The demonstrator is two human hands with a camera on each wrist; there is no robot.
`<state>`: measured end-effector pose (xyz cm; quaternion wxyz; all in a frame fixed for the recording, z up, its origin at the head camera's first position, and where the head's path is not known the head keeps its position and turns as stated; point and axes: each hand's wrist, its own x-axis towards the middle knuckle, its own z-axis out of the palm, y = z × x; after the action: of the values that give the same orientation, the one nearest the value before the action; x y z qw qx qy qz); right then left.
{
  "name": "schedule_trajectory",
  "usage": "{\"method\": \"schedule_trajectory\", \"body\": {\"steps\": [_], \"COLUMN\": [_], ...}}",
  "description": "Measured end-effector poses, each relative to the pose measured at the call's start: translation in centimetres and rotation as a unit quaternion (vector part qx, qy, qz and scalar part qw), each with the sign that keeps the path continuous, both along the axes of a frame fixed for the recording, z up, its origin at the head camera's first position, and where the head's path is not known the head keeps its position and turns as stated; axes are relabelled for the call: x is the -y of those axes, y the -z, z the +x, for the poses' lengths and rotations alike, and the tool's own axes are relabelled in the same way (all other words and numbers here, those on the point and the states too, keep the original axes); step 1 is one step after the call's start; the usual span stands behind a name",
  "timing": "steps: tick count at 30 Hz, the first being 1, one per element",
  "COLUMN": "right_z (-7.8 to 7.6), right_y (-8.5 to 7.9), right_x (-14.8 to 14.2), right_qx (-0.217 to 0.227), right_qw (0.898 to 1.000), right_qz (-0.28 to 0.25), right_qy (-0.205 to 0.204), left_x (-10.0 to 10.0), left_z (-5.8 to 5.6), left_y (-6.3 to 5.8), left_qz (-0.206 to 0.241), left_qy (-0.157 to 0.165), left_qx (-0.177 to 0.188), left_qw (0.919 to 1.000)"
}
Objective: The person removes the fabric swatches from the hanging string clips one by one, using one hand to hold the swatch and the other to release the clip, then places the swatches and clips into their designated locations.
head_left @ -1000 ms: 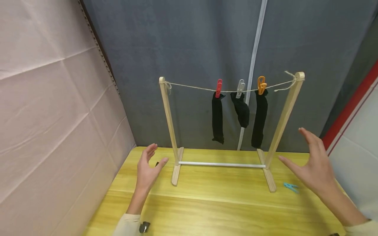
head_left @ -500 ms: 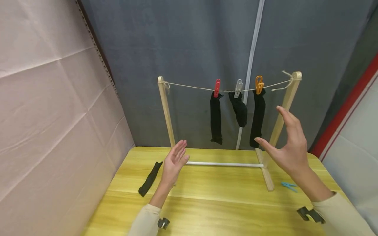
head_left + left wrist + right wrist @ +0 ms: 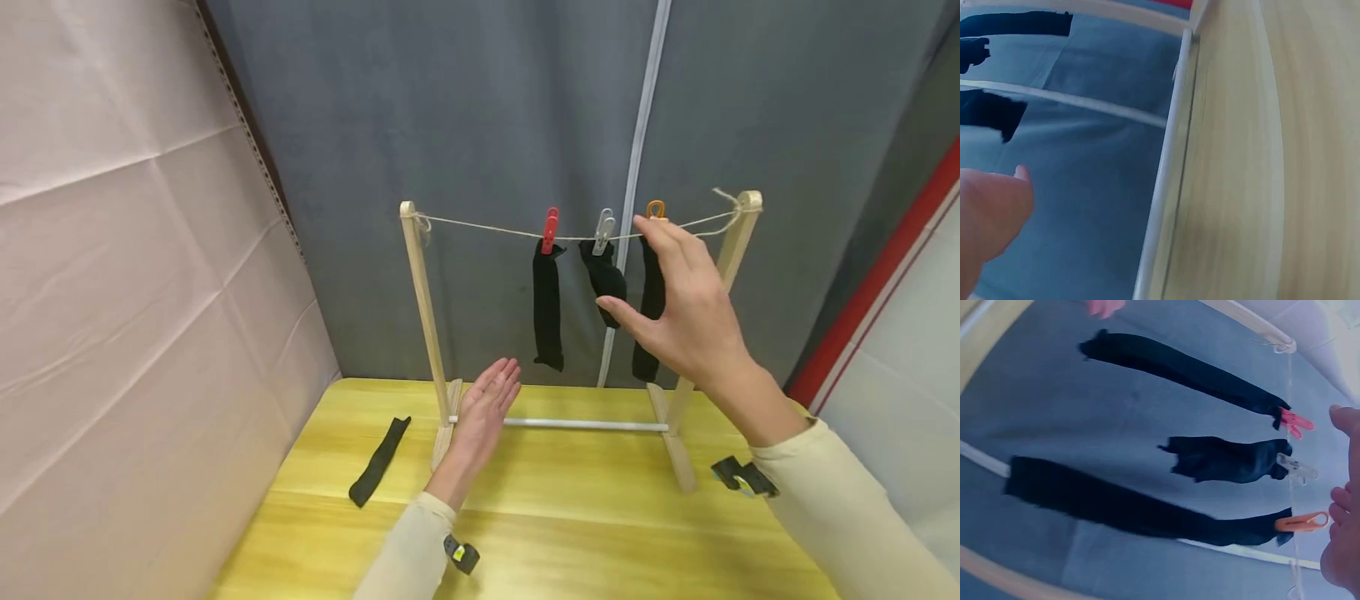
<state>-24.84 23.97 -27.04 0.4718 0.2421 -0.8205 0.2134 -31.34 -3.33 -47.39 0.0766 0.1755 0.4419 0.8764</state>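
My right hand (image 3: pixel 690 308) is raised before the right end of the line, thumb spread from the fingers, holding nothing. It overlaps the orange clothespin (image 3: pixel 1300 522) in the head view; in the right wrist view the fingers (image 3: pixel 1350 434) stand apart from the clips. Three black socks hang from the string: one (image 3: pixel 547 308) under a red clothespin (image 3: pixel 551 231), a bunched one (image 3: pixel 606 275) under a clear clothespin (image 3: pixel 603 232), and a long one (image 3: pixel 1122 503) under the orange one. My left hand (image 3: pixel 483 412), fingers straight, hovers before the rack's lower bar (image 3: pixel 585 425).
The wooden rack has a left post (image 3: pixel 424 308) and a right post (image 3: pixel 735 242) with the string (image 3: pixel 480 227) tied between. Another black sock (image 3: pixel 381 462) lies on the table (image 3: pixel 570 517) at left. A grey curtain (image 3: pixel 480 100) hangs behind; a pale cloth wall (image 3: pixel 150 292) borders the left.
My right hand has moved left and up, in front of the orange clothespin. The left hand has moved right, uncovering the loose sock. The blue clothespin on the table is now hidden behind the right arm.
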Motion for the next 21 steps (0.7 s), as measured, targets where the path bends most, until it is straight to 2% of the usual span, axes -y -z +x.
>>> {"method": "schedule_trajectory", "body": {"steps": [4,8,14,21], "right_z": [-0.7,-1.7,-2.5,-3.3], "right_y": [-1.5,-2.8,-4.6,-6.3], "right_x": [1.3,2.6,4.4,6.1], "right_qx": [-0.003,-0.035,-0.049,-0.008], "right_qw": [1.000,0.997,0.990,0.981], "right_qz": [0.027,0.066,0.123,0.174], "right_qy": [0.012,0.023,0.053,0.088], "left_x": [-2.3,-4.0,-5.7,-6.8], "left_z": [-0.4,-0.7,-1.3,-1.6], "left_y": [0.6,0.7,0.5,0.3], "left_qz": [0.055,0.099,0.142,0.134], "left_qy": [0.035,0.056,0.079,0.056], "left_qx": [0.052,0.085,0.068,0.067], "left_qw": [0.9965,0.9899,0.9844,0.9871]}}
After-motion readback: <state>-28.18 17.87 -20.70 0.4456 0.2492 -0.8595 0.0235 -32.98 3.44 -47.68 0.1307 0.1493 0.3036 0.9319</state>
